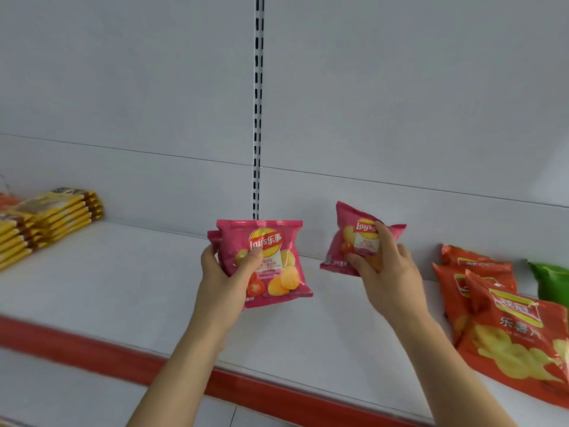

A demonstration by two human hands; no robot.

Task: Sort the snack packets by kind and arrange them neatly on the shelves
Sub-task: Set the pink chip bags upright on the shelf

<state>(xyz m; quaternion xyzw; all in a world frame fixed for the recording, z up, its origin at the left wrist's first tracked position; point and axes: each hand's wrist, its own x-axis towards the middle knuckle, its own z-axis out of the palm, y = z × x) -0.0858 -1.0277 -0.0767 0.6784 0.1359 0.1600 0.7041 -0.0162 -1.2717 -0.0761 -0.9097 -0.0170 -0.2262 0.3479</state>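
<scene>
The left hand point(229, 272) pinches pink Lay's crisp packets point(264, 263) in its grip above the shelf point(123, 288). The right hand point(385, 266), right of them, clutches another pink Lay's packet point(354, 238); orange crisp packets point(505, 328) lie farther right.

A second pink foil crisp packet point(213, 237) shows only as a sliver behind the front pink foil crisp packet point(271, 257) in the left hand point(224, 272); its print is hidden. The right hand point(385, 272) covers the lower middle of the crumpled pink crisp packet point(349, 241), and the small text there is too blurred to read. The green foil packet point(552, 280) is cut by the right edge, as is the nearest orange-red crisp packet point(517, 349). The stacks of flat yellow packets point(46, 220) run off the left edge, their labels illegible. An orange object point(7, 200) behind them is mostly out of view.
</scene>
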